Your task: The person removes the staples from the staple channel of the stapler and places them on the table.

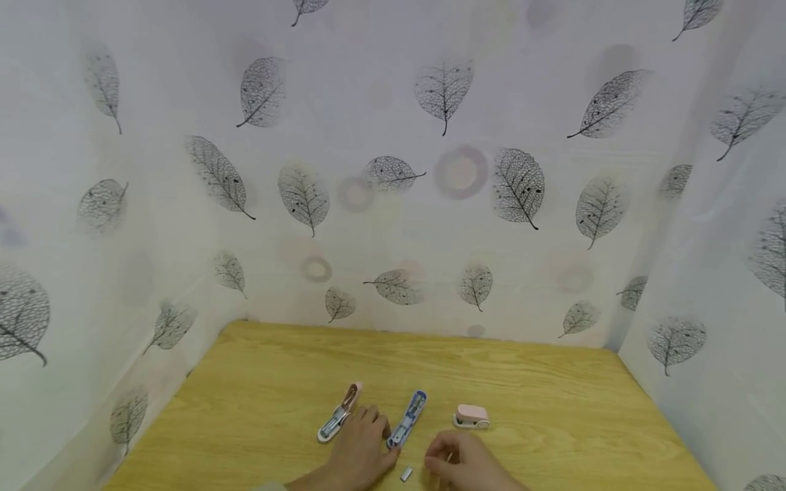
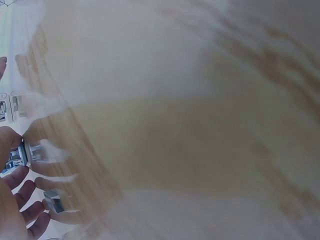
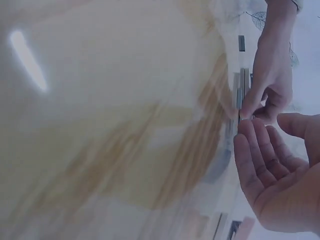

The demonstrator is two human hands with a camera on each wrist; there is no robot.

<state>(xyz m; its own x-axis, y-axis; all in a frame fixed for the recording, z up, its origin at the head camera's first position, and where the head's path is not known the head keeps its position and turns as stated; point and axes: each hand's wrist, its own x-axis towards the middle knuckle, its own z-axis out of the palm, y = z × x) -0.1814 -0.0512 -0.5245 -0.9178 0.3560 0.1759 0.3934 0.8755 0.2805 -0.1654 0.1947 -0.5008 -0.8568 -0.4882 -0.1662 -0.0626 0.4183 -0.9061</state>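
Observation:
A blue patterned stapler [image 1: 407,421] lies opened out flat on the table, its long top swung away from its base. At its near end, the thumb and index finger of my left hand [image 1: 361,444] pinch the stapler's sides. Just left of that hand is an opened pink stapler [image 1: 340,413] with its metal channel showing. My right hand [image 1: 462,461] is to the right, palm inward, fingers loosely bent with nothing in them. Between the two hands lies a small silver strip of staples [image 1: 406,473]. In the right wrist view, the right hand's relaxed fingers [image 3: 265,155] are near the left hand.
A small closed pink stapler [image 1: 471,417] sits beyond my right hand. Under everything is a wood-grain table [image 1: 552,389]. Leaf-printed pale sheets [image 1: 393,232] rise along its back and both sides.

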